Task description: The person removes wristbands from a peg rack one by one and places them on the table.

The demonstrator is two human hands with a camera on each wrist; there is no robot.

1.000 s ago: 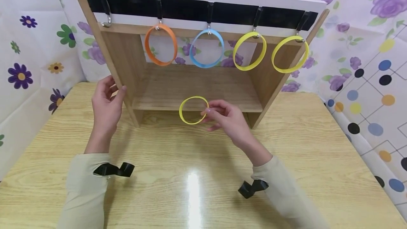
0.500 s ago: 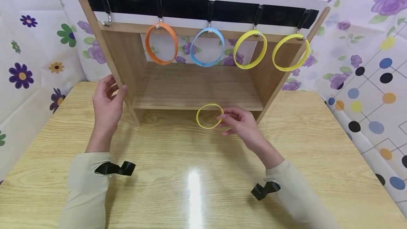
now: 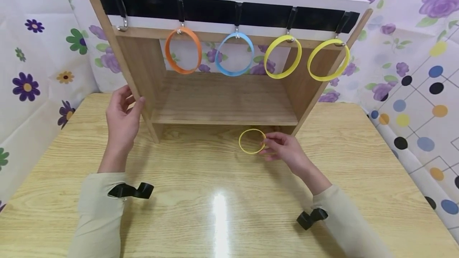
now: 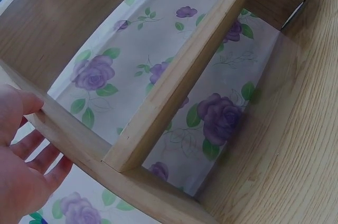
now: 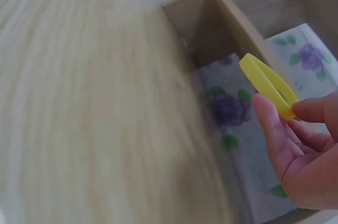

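Note:
My right hand (image 3: 287, 150) pinches a thin yellow ring (image 5: 261, 84) at its right side between thumb and fingers. In the head view the ring shows just in front of the lower shelf board, low above the table. My left hand (image 3: 123, 118) grips the left side panel (image 4: 68, 134) of a wooden shelf unit (image 3: 226, 98), thumb on the front edge and fingers on the outer side. From hooks along the unit's top hang an orange ring (image 3: 167, 53), a blue ring (image 3: 233, 73) and two yellow rings, a middle one (image 3: 277, 76) and a right one (image 3: 320, 78).
A metal hook (image 3: 123, 25) sits at the left end of the black-and-white top rail (image 3: 211, 10). The unit stands on a wood-grain table (image 3: 179, 194). Patterned sheets (image 3: 394, 43) cover the walls behind and at both sides.
My right hand has moved right and down toward the table with the yellow ring, away from the middle of the shelf. My left hand stays on the side panel.

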